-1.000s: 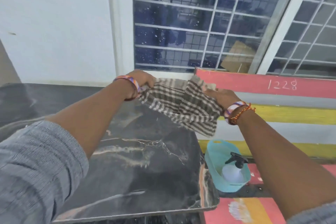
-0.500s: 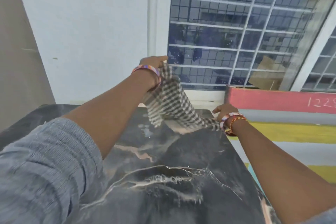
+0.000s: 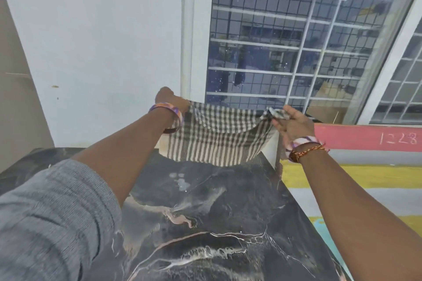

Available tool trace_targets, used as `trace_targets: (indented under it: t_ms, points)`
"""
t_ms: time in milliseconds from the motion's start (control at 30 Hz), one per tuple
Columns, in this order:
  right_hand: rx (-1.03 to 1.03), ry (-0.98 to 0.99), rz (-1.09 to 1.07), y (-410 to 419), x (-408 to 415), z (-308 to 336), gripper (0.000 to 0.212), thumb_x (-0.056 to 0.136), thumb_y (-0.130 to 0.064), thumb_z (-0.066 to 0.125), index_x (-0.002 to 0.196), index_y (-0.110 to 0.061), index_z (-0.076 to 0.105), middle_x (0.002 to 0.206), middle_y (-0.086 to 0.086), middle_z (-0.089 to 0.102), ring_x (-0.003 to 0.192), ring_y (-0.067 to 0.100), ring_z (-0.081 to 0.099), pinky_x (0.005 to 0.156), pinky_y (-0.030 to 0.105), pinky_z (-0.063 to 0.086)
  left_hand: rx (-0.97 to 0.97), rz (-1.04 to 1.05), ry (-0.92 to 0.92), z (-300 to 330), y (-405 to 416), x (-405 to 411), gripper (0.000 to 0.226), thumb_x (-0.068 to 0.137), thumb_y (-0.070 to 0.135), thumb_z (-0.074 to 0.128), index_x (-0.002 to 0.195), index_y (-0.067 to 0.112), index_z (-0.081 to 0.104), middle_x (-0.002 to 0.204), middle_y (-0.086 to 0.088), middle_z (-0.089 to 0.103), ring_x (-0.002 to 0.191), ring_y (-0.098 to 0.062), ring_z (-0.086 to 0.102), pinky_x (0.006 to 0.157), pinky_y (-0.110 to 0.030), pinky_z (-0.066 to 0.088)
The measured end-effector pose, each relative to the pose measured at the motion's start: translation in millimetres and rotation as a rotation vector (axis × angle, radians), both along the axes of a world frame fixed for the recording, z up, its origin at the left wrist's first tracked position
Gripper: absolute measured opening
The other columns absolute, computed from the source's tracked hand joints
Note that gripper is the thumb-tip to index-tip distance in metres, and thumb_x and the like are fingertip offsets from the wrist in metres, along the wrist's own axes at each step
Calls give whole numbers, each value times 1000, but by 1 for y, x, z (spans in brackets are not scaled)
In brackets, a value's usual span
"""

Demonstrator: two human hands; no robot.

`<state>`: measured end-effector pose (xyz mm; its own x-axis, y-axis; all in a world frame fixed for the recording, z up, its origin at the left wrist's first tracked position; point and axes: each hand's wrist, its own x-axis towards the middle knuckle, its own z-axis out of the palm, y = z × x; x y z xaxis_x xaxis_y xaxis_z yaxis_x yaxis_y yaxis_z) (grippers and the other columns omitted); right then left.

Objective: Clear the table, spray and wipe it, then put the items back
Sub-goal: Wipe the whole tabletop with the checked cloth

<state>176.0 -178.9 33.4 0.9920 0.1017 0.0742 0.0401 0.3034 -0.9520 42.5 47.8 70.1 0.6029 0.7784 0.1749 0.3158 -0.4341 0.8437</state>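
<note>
1. The cloth [image 3: 219, 134] hung stretched between the two hands above the far end of the counter [image 3: 228, 223], its long axis running left to right, roughly in line with the counter's far edge.
2. The left hand [image 3: 170, 100] was closed on the cloth's upper left corner; the right hand [image 3: 291, 124] pinched a bunched upper right corner. The hands were well apart, so the top edge sagged only a little.
3. The cloth's lower hem dangled just above the dark marble surface; whether it touched could not be told.
4. A small wet patch [image 3: 180, 181] lay on the counter directly below and nearer than the hem, roughly midway between the two hands, perhaps slightly closer to the left.
5. Judged from this, the counter top looked cleared and sprayed, and the wipe was about to start: lowering the spread cloth toward the body would bring it over that patch.
</note>
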Motion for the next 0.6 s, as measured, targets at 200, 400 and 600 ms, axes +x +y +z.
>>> trace_targets:
  t_ms: [200,400,600]
  points:
    - [-147,-117,-201,-1,3,11,39,77,-8,74,115,-5,64,91,3,64,74,15,60,79,23,56,-304,-71,-169,-8,50,27,30,79,9,58,53,17,45,52,3,58,46,-14,50,51,-15,44]
    - [-116,-185,-215,0,-8,26,20,81,-32,70,81,-14,64,66,-1,60,65,13,50,63,25,44,-330,-56,-214,9,22,-12,27,55,29,55,36,23,38,32,6,35,49,-23,29,45,-37,13]
    - [402,-364,55,-16,-5,52,61,67,-56,74,111,-15,64,102,-3,64,89,12,61,69,29,52,-364,-185,-724,41,17,-26,17,72,20,64,57,20,55,39,12,52,32,-2,39,34,-11,30]
